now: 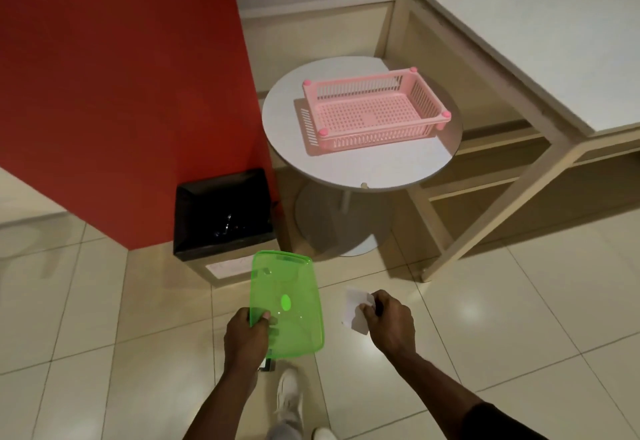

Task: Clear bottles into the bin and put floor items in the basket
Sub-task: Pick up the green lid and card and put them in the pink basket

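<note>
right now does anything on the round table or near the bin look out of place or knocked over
Nothing stands out. The pink basket sits level and empty on the round table, and the black-lined bin stands upright against the red wall.

A single head-worn wide-angle camera looked forward and down from standing height, hands close below, the round surface and floor farther ahead

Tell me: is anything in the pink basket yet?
No, the pink basket on the round table shows only its bare perforated floor.
</note>
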Demonstrator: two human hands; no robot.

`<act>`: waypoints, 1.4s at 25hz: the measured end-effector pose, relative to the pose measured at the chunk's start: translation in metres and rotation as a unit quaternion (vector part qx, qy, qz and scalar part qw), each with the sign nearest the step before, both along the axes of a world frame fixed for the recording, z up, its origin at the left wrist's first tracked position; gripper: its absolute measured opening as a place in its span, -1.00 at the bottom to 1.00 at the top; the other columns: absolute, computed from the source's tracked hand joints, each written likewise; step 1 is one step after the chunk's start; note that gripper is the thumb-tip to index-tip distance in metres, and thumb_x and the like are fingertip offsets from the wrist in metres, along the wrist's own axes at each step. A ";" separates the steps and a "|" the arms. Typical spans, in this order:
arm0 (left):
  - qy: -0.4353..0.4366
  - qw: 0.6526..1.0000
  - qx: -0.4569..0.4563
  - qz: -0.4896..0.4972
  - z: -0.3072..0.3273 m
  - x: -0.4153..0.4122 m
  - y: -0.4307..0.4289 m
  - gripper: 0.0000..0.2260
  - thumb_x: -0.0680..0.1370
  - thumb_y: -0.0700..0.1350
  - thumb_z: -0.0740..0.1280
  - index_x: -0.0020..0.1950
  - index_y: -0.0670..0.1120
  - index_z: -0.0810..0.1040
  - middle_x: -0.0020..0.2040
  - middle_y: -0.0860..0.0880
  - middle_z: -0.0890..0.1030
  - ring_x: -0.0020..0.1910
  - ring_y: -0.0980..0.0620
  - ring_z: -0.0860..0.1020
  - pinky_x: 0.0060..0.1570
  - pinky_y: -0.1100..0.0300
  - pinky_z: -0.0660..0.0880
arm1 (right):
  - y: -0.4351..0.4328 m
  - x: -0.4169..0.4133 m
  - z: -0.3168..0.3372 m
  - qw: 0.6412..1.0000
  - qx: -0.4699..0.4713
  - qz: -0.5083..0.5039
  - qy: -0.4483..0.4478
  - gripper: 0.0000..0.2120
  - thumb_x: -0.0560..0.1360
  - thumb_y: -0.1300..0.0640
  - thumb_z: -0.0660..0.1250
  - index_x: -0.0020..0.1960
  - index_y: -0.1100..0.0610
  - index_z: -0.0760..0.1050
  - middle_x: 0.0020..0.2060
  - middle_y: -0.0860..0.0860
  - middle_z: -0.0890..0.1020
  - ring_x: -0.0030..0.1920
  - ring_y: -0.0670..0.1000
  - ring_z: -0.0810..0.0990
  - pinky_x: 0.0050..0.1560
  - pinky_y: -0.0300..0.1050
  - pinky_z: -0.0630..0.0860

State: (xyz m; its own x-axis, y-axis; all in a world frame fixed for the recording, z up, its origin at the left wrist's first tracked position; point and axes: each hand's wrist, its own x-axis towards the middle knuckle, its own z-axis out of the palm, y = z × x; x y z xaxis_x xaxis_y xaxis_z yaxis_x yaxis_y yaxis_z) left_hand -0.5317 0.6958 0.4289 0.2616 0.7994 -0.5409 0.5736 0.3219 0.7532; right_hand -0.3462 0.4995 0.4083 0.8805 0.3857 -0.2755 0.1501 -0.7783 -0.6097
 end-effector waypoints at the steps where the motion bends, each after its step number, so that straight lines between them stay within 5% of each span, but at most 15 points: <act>1: -0.010 1.000 -0.006 -0.001 0.003 0.014 0.007 -0.95 0.65 -0.21 0.40 0.01 -0.12 0.66 -0.08 -0.10 0.78 -0.13 -0.18 0.76 -0.01 -0.18 0.71 | 0.006 0.012 0.002 1.000 0.004 -0.008 -0.001 -0.88 0.57 -0.04 0.39 -0.10 -0.03 0.52 -0.24 -0.14 0.63 -0.24 -0.02 0.60 -0.36 -0.18 0.45; 6: -0.056 0.998 -0.016 -0.002 0.011 0.102 0.053 -0.86 0.67 -0.23 0.33 0.07 -0.10 0.68 0.01 -0.15 0.76 -0.05 -0.23 0.73 0.08 -0.20 0.68 | 0.040 0.072 0.010 0.999 0.032 -0.042 -0.013 -0.86 0.52 -0.03 0.44 -0.15 -0.03 0.54 -0.31 -0.15 0.63 -0.27 -0.03 0.61 -0.33 -0.07 0.51; 12: -0.100 0.995 -0.021 -0.012 0.025 0.231 0.124 -0.81 0.68 -0.24 0.26 0.20 -0.19 0.66 0.11 -0.25 0.72 0.10 -0.30 0.69 0.17 -0.21 0.62 | 0.100 0.153 0.032 0.997 0.033 -0.063 -0.039 -0.58 0.51 -0.02 0.49 -0.34 -0.10 0.29 -0.45 -0.19 0.47 -0.39 -0.23 0.44 -0.45 -0.24 0.22; 17: -0.132 0.991 0.004 -0.020 0.054 0.323 0.179 -0.81 0.67 -0.24 0.31 0.16 -0.20 0.70 0.08 -0.22 0.75 0.07 -0.24 0.71 0.13 -0.13 0.64 | 0.148 0.227 0.066 0.994 0.064 -0.079 -0.050 -0.71 0.54 0.03 0.47 -0.25 -0.04 0.40 -0.29 -0.08 0.58 -0.32 -0.03 0.55 -0.41 -0.22 0.34; 21: -0.157 0.987 -0.018 -0.009 0.073 0.380 0.204 -0.83 0.63 -0.28 0.34 0.07 -0.12 0.71 -0.03 -0.12 0.76 -0.12 -0.12 0.71 -0.06 0.02 0.64 | 0.173 0.278 0.085 0.991 0.084 -0.092 -0.053 -0.80 0.56 0.03 0.46 -0.15 -0.01 0.47 -0.21 -0.09 0.59 -0.29 -0.11 0.51 -0.40 -0.31 0.28; 25: -0.140 0.990 0.003 -0.027 0.079 0.437 0.224 -0.85 0.63 -0.26 0.36 0.11 -0.12 0.72 -0.16 0.05 0.78 -0.22 0.01 0.73 -0.08 0.07 0.67 | 0.195 0.347 0.098 0.987 0.102 -0.109 -0.052 -0.84 0.56 0.03 0.46 -0.03 0.13 0.62 -0.14 0.03 0.71 -0.16 0.08 0.65 -0.24 -0.02 0.58; 28: -0.106 0.992 0.057 -0.029 0.084 0.477 0.237 -0.88 0.61 -0.23 0.39 0.07 -0.12 0.72 -0.08 -0.01 0.78 -0.21 0.03 0.74 -0.14 0.10 0.67 | 0.207 0.402 0.101 0.987 0.126 -0.088 -0.051 -0.79 0.56 0.03 0.45 0.04 0.18 0.63 -0.08 0.10 0.73 -0.11 0.16 0.68 -0.06 0.20 0.66; 30: -0.068 0.993 0.094 -0.025 0.087 0.499 0.243 -0.89 0.60 -0.20 0.39 0.06 -0.12 0.71 -0.03 -0.05 0.78 -0.12 -0.05 0.76 -0.09 0.05 0.70 | 0.214 0.434 0.102 0.986 0.141 -0.075 -0.042 -0.82 0.56 0.02 0.46 0.02 0.15 0.63 -0.09 0.08 0.73 -0.12 0.15 0.69 -0.06 0.22 0.68; 33: -0.060 0.993 0.097 -0.014 0.089 0.536 0.249 -0.92 0.60 -0.25 0.40 0.02 -0.13 0.69 -0.06 -0.06 0.78 -0.30 0.06 0.75 -0.23 0.10 0.73 | 0.223 0.489 0.096 0.987 0.146 -0.052 -0.036 -0.83 0.55 0.02 0.47 -0.03 0.12 0.62 -0.13 0.03 0.72 -0.15 0.11 0.69 -0.13 0.16 0.69; 35: -0.055 0.995 0.085 -0.002 0.083 0.553 0.252 -0.91 0.59 -0.29 0.41 0.00 -0.13 0.68 -0.04 -0.12 0.78 -0.23 -0.07 0.77 -0.13 -0.07 0.75 | 0.233 0.518 0.092 0.991 0.123 -0.027 -0.034 -0.81 0.55 0.03 0.48 -0.07 0.15 0.61 -0.16 0.04 0.71 -0.18 0.10 0.68 -0.13 0.17 0.69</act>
State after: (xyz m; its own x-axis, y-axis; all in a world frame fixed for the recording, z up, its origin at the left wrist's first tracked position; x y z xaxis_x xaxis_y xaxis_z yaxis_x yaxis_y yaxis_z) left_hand 0.0214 0.9479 0.5122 0.3154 0.8755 -0.3660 0.4860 0.1822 0.8547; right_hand 0.1722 0.7329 0.5000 0.9152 0.3849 -0.1191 0.1586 -0.6157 -0.7719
